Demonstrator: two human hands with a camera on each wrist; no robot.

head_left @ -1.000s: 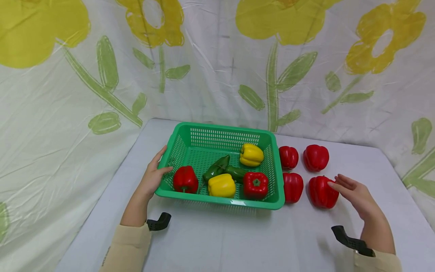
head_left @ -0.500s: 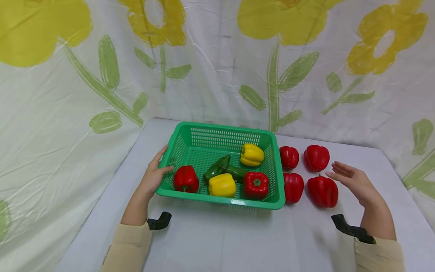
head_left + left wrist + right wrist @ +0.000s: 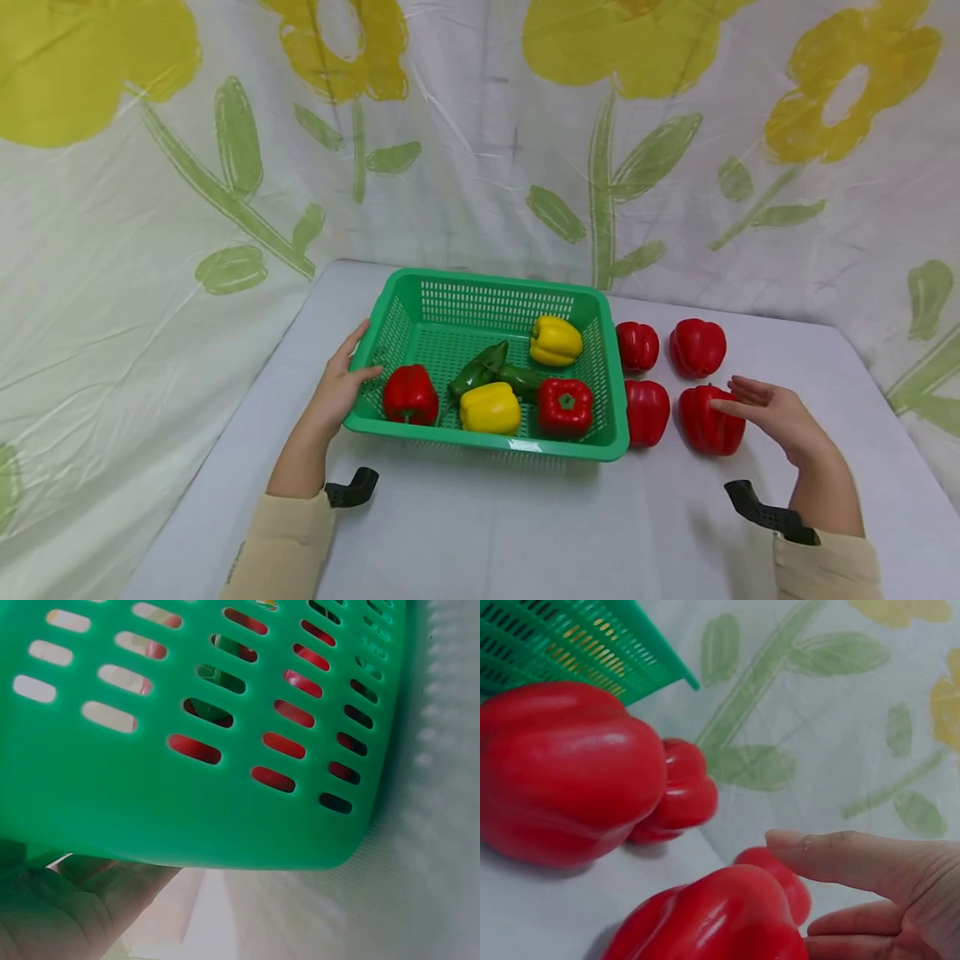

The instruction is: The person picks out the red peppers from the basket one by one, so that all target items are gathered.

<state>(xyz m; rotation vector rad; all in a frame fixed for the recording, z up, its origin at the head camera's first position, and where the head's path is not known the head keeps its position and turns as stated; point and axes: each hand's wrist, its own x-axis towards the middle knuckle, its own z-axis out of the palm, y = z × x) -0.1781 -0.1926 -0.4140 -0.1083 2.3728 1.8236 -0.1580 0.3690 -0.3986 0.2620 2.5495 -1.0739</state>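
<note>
My left hand (image 3: 337,392) holds the left end of a green plastic basket (image 3: 480,450), thumb over the rim and fingers along the outer wall. In the left wrist view the basket's slotted side (image 3: 150,802) hides most of that hand. Inside the basket lie two red bell peppers, one of them (image 3: 410,396) near my left thumb, two yellow bell peppers (image 3: 490,409) and dark green peppers (image 3: 480,369). My right hand (image 3: 783,425) has its fingers extended at the right side of a red bell pepper (image 3: 708,421), the thumb overlapping it in the head view. Nothing is gripped there.
Three more red bell peppers stand right of the basket: one nearest its front corner (image 3: 647,414), one behind that (image 3: 637,347) and one at the back right (image 3: 697,347). A white cloth (image 3: 480,533) covers the table. Behind it hangs a flower-print sheet (image 3: 465,208).
My right hand lifted away from the front right red bell pepper, which tilted slightly, then came back down and left over its edge. The left hand and basket have stayed put.
</note>
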